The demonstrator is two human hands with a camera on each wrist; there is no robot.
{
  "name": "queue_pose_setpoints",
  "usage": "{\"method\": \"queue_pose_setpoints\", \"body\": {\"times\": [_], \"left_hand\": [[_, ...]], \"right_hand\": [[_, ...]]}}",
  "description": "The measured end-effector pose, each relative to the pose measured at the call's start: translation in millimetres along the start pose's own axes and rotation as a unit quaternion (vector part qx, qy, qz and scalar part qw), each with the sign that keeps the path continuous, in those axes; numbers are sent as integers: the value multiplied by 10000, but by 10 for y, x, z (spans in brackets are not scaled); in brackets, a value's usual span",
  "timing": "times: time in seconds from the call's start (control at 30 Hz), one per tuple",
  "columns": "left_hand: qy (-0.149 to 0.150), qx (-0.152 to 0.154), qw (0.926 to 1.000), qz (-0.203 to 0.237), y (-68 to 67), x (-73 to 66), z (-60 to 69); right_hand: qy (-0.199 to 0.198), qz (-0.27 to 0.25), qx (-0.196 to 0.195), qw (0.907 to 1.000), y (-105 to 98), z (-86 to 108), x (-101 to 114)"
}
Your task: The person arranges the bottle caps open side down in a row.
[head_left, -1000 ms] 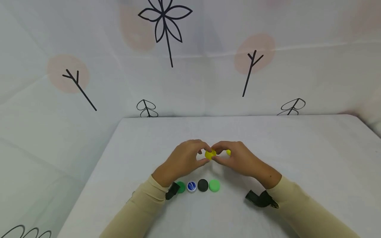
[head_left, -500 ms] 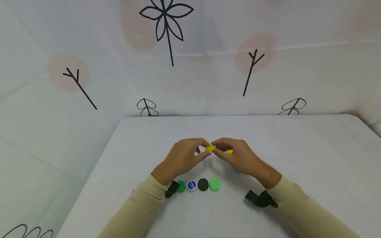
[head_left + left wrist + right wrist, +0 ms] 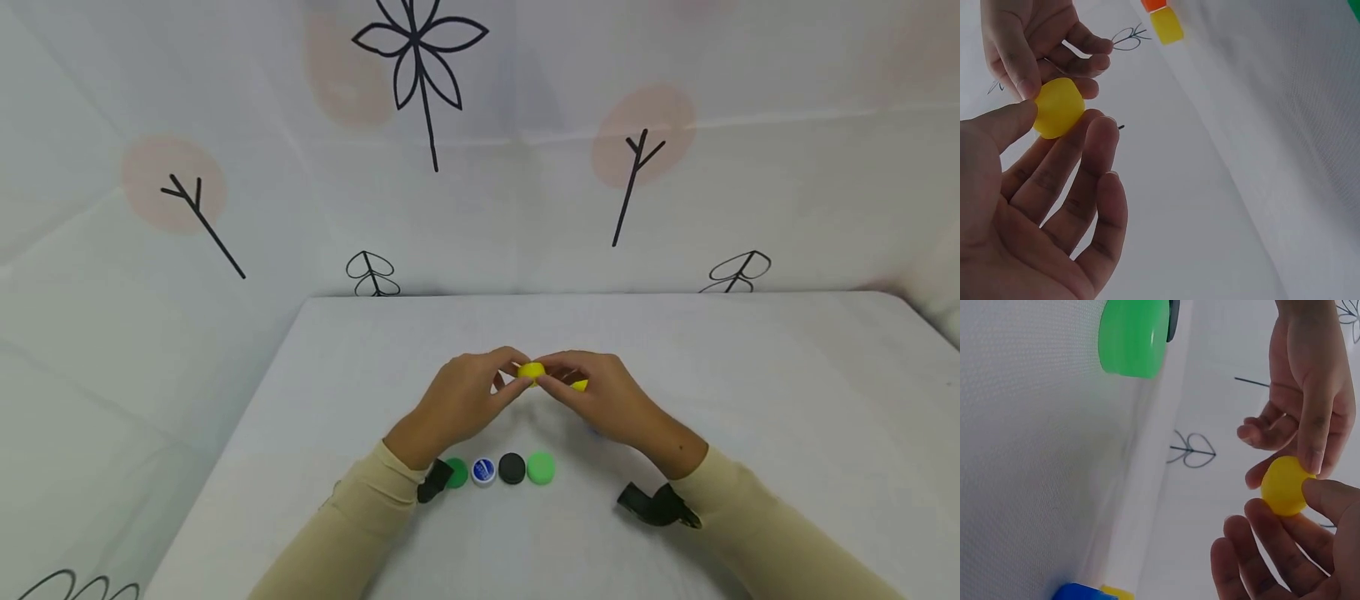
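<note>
A small yellow cap [image 3: 532, 372] is held up above the white table [image 3: 712, 375], between my two hands. My left hand [image 3: 468, 396] pinches it from the left with thumb and fingers. From the other side my right hand [image 3: 600, 392] pinches the same cap. In the left wrist view the cap [image 3: 1060, 107] shows a smooth, rounded yellow surface between the thumbs and fingertips. The right wrist view shows the cap [image 3: 1286, 486] with a round outline. Another yellow piece [image 3: 580, 385] lies partly hidden behind my right hand.
Nearer me, a row holds a dark green cap [image 3: 456, 472], a white-and-blue cap [image 3: 483, 471], a black cap [image 3: 512, 468] and a light green cap [image 3: 541, 467]. An orange piece [image 3: 1154, 4] and a blue piece [image 3: 1079, 592] show at the wrist views' edges.
Between my fingers the yellow cap has risen slightly and been turned, so a different side faces the head camera. Both hands keep their hold; the row of caps stays put.
</note>
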State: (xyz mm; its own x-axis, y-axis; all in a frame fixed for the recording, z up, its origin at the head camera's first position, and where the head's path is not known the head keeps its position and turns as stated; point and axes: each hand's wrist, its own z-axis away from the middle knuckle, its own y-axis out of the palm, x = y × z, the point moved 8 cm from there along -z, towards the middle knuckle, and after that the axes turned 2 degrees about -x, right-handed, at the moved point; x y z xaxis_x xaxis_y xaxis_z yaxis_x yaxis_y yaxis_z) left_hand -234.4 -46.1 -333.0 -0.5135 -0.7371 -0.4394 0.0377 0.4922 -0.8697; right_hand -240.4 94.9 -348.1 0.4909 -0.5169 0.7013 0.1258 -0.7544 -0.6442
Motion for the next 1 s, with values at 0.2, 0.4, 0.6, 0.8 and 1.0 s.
{"method": "queue_pose_setpoints", "body": {"times": [0.2, 0.4, 0.6, 0.8, 1.0], "left_hand": [[153, 12, 9999, -61, 21, -19, -7], [301, 122, 9995, -17, 41, -47, -4], [385, 82, 9992, -78, 27, -62, -5], [297, 34, 9995, -117, 24, -29, -13], [282, -135, 9995, -104, -8, -19, -13]], "right_hand": [[48, -84, -121, 9999, -15, -6, -6], [294, -141, -187, 9993, -16, 0, -35], [314, -315, -230, 9987, -19, -2, -25], [217, -215, -174, 9994, -2, 6, -22], [84, -189, -169, 9996, -5, 5, 6]]}}
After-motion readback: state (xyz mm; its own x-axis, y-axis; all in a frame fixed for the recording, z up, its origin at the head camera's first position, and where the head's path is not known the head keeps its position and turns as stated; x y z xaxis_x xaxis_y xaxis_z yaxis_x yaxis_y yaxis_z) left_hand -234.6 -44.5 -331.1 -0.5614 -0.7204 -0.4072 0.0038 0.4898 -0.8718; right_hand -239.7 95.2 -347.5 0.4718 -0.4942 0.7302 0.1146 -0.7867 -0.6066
